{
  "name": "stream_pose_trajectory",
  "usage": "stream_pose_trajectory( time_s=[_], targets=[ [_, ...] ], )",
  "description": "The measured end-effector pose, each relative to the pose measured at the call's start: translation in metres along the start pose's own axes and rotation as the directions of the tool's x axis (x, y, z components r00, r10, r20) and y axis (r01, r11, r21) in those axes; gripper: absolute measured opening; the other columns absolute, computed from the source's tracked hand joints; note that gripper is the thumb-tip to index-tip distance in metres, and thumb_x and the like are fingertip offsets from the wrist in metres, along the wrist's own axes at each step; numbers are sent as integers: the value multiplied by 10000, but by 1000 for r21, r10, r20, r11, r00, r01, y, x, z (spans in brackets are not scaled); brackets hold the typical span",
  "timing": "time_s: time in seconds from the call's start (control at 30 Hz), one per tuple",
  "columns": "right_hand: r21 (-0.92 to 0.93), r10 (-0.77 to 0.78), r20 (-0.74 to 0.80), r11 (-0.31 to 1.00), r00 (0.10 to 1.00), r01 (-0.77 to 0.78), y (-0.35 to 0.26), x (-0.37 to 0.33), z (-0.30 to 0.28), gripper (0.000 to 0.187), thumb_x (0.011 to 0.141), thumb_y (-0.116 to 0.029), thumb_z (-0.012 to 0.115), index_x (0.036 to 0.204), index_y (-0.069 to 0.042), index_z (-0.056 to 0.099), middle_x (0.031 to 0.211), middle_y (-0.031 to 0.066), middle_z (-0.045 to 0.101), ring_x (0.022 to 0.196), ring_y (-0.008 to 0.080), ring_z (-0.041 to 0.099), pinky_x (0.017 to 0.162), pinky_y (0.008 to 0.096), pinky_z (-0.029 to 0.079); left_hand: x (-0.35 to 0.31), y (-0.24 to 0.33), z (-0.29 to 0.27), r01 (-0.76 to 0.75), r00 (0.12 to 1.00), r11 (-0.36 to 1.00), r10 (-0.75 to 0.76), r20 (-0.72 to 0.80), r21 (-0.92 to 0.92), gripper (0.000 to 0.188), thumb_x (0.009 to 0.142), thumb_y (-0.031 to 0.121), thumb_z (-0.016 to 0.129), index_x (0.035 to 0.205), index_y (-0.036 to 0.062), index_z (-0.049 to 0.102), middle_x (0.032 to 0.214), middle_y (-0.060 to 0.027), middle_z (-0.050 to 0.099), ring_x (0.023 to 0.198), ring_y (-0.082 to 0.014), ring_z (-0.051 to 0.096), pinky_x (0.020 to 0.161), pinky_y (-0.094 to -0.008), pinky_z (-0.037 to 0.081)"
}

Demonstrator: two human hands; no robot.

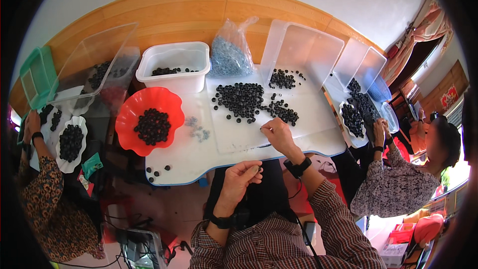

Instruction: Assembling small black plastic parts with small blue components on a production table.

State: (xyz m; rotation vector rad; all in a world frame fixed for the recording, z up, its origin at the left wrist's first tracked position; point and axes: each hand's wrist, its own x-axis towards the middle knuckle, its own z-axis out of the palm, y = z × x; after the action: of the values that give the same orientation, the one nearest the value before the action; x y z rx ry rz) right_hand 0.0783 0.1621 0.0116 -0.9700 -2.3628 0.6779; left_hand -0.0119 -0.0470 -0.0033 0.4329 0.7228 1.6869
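My left hand is closed in a pinch above my lap, just off the table's front edge. A small black round piece shows at its fingertips. My right hand hovers over the near part of the white tabletop, thumb and fingers pressed together; whatever they hold is too small to make out. Just beyond it lie a small heap of black round pieces and a larger pile of black round pieces. Small pale blue bits are scattered left of them.
A red scalloped bowl holds more black pieces, beside a white tub. Behind stand a clear bag of blue-grey bits and a clear bin on its side. A few black pieces lie front left. People work at both sides.
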Motion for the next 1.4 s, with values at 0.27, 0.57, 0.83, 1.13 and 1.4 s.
stream_pose_trajectory(
  time_s=[0.27, 0.57, 0.83, 1.13, 1.4],
  targets=[
    [-279, -135, 9, 951, 991, 133, -12, -2, 8, 128, 823, -109, 620, 933, -59, 661, 922, 134, 610, 808, 330, 630, 724, 428, 513, -3, -2, -5, 6, 1000, 1000, -5, -9, 19, 222, 941, 63, 592, 1129, -45, 639, 963, -104, 682, 757, -134, 665, 678, -250, 572],
    [-246, -172, -2, 955, 985, 166, -10, -8, 9, 139, 830, -61, 602, 957, -35, 651, 909, 159, 599, 753, 327, 630, 660, 405, 520, -2, 0, -6, -29, 998, 999, 28, -58, -20, 211, 947, 65, 582, 1122, -37, 642, 956, -111, 680, 761, -139, 657, 688, -252, 566],
    [715, 230, 183, 636, 956, -290, -29, -38, -7, 186, 866, -49, 661, 1038, 20, 648, 847, 44, 651, 749, 98, 591, 671, 245, 488, 6, 8, -4, -84, 991, 988, 69, -119, -127, 216, 950, 71, 578, 1131, -33, 636, 953, -115, 679, 781, -142, 655, 699, -249, 557],
    [882, 130, 218, 398, 967, -252, -54, -54, -15, 152, 831, 32, 686, 980, 5, 697, 889, 21, 633, 802, 89, 575, 728, 230, 469, 15, 19, 5, -123, 986, 979, 103, -130, -162, 231, 964, 97, 566, 1145, -34, 626, 965, -111, 677, 788, -140, 654, 708, -247, 553],
    [898, 57, 175, 401, 983, -183, -69, -55, -12, 150, 812, 62, 695, 950, 6, 714, 929, 29, 608, 847, 108, 579, 771, 233, 482, 20, 24, 7, -146, 983, 974, 122, -140, -176, 229, 967, 85, 555, 1151, -35, 621, 954, -106, 679, 782, -139, 656, 704, -246, 555]
  ],
)
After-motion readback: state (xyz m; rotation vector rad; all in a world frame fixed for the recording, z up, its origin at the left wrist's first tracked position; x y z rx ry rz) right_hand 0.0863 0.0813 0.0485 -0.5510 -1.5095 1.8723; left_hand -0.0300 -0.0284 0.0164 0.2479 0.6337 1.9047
